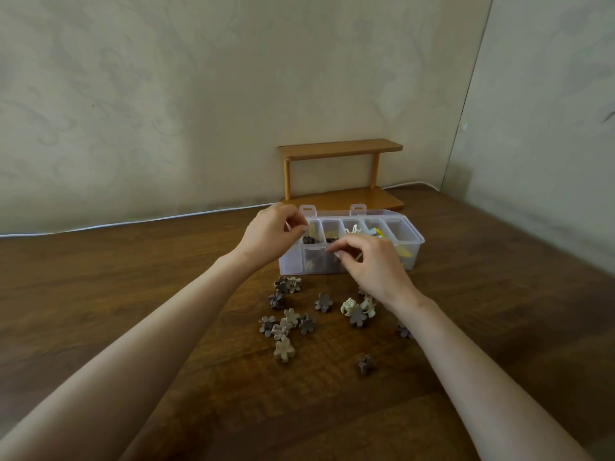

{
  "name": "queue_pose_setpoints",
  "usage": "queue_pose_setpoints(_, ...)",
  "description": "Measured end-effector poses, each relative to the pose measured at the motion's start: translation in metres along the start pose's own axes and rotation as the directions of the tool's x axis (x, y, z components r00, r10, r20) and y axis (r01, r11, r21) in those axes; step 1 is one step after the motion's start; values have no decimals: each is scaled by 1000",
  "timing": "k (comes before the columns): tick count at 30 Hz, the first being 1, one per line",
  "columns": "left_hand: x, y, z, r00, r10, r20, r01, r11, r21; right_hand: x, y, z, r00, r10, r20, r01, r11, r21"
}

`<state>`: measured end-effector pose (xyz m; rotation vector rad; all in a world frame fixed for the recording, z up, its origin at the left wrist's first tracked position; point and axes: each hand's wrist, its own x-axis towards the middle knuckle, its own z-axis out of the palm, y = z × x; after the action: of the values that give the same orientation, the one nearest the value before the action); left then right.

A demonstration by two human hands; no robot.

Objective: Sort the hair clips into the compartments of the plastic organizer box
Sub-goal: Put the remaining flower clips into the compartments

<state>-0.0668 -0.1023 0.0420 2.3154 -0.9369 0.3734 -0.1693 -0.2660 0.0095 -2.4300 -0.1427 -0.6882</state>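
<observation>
The organizer box [411, 257] stands open on the surface [166, 281]; the left hand [269, 232] hovers at its left end, fingers pinched, contents indiscernible; the right hand [369, 261] pinches a small beige item over the front compartments; loose hair clips [286, 327] lie scattered just before the box.

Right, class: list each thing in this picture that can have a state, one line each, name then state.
organizer box: open, lid tipped back
loose flower clips: unsorted on the table
left hand: fingers pinched at the box's left end
right hand: pinched over the front compartments
wooden shelf: upright, bare
</observation>
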Motion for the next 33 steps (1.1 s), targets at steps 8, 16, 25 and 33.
queue_pose_setpoints(8,-38,16,-3,995,97,-17,-98,994,-54,6,-5,-16,998,24,-50,-25,1000,-1)
queue_pose_setpoints(16,-55,27,10,988,149,31,-145,985,-92,-2,4,-41,998,55,-1,-55,994,-94)
queue_pose_setpoints(25,-48,42,37,968,182,175,-171,982,-78,-33,37,-34,975,154,161,-114,966,-231)
queue_pose_setpoints(33,-28,52,62,920,179,350,-183,983,-22,-34,46,-31,970,231,81,-204,944,-260)
